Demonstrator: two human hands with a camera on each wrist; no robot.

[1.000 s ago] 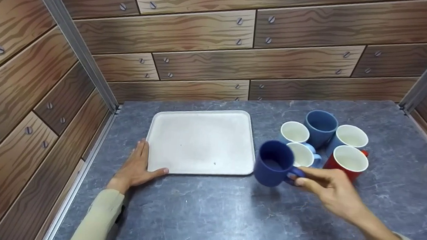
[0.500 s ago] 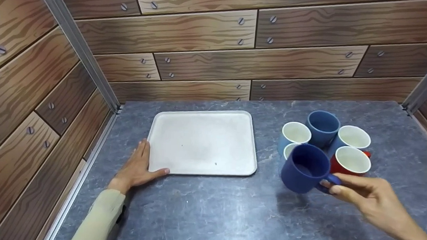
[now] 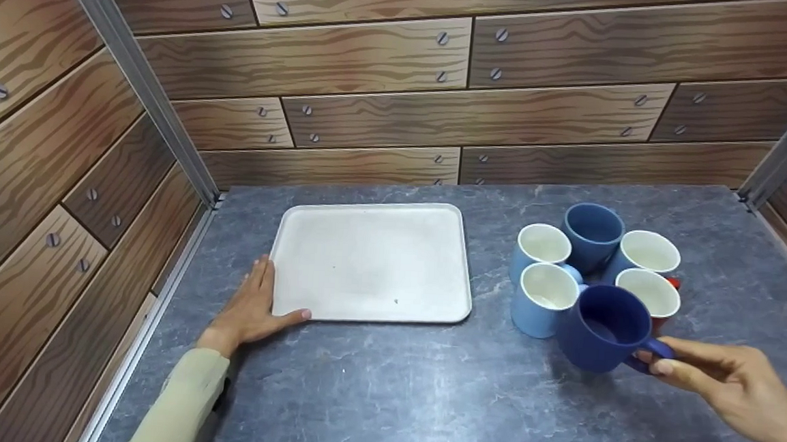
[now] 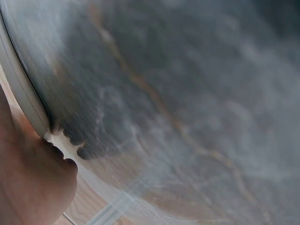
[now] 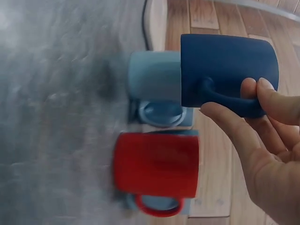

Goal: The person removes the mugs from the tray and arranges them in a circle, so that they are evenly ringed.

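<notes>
My right hand (image 3: 742,389) pinches the handle of a dark blue mug (image 3: 598,336), holding it upright above the table. In the right wrist view, the same mug (image 5: 225,65) hangs higher than the standing red mug (image 5: 157,164) and a light blue mug (image 5: 152,75). In the head view it partly covers the red mug (image 3: 657,321) and overlaps the front light blue mug (image 3: 531,318). My left hand (image 3: 244,311) rests at the white tray's (image 3: 370,264) near left corner, fingers straight along its left edge, thumb at its front edge. The left wrist view shows part of this hand (image 4: 35,183).
Behind the held mug, a back light blue mug (image 3: 521,259), a medium blue mug (image 3: 590,250) and a white-lined blue mug (image 3: 651,254) stand close together. Wood-patterned panels (image 3: 376,56) close off the back and sides of the grey table (image 3: 369,397).
My right hand has carried the dark blue mug rightward, from beside the tray's right edge to in front of the red mug, and slightly nearer me. The left hand and tray stay put.
</notes>
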